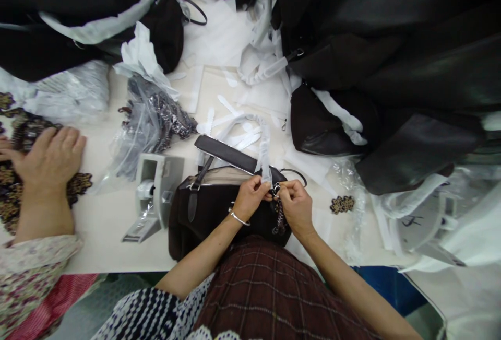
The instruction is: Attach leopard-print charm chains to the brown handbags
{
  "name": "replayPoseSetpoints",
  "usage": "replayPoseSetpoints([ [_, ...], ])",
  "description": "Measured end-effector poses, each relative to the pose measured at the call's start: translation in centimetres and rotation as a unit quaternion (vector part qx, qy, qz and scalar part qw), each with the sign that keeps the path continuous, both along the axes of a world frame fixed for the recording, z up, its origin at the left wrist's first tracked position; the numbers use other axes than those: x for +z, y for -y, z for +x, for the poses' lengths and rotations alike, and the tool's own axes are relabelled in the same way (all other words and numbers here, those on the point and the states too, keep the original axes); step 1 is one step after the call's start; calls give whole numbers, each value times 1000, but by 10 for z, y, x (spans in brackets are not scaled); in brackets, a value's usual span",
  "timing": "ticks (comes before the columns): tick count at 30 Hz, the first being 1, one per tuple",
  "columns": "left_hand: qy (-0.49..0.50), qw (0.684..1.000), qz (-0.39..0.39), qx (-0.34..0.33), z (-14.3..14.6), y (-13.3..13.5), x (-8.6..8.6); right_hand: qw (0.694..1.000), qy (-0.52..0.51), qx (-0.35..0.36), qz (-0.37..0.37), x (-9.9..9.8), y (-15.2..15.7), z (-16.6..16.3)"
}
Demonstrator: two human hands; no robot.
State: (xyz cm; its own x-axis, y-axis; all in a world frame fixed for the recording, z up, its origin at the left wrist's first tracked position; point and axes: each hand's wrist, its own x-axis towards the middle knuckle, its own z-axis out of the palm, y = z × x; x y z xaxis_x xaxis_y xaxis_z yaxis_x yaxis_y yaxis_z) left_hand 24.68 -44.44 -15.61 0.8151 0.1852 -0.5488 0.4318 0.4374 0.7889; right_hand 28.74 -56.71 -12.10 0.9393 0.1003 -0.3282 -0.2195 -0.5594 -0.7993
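A black handbag [211, 214] with its zip top undone lies against my body at the table's edge. One of its handles [263, 144] is wrapped in white foam and arches up from the bag. With fingers pinched, my left hand [250, 196] grips the lower end of that wrapped handle. Beside it my right hand [297, 204] is closed on a metal ring [276, 190] at the handle's base. A dark patterned tassel [279, 220] hangs below the ring. The exact contact at the fingertips is hard to make out.
A grey tape dispenser [154, 194] stands left of the bag, near a plastic bag of dark trims [164, 110]. Another person's hand [52, 157] rests on patterned trims at far left. More black bags [329, 120] and white paper [219, 32] cover the back.
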Motion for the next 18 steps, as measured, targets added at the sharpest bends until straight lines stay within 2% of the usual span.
replayPoseSetpoints([
  [7,14,1000,10,-10,-1,1,-1,999,19,38,-31,-3,-5,7],
  [10,13,1000,0,-12,-1,0,-6,994,-84,66,21,2,-3,17],
  [13,16,1000,12,-10,-1,-1,-11,976,-188,89,70,7,-2,19],
  [15,19,1000,22,-4,-1,-1,-13,980,-171,79,70,8,-3,14],
  [18,16,1000,4,1,-1,-1,-12,989,-125,21,75,8,-3,5],
])
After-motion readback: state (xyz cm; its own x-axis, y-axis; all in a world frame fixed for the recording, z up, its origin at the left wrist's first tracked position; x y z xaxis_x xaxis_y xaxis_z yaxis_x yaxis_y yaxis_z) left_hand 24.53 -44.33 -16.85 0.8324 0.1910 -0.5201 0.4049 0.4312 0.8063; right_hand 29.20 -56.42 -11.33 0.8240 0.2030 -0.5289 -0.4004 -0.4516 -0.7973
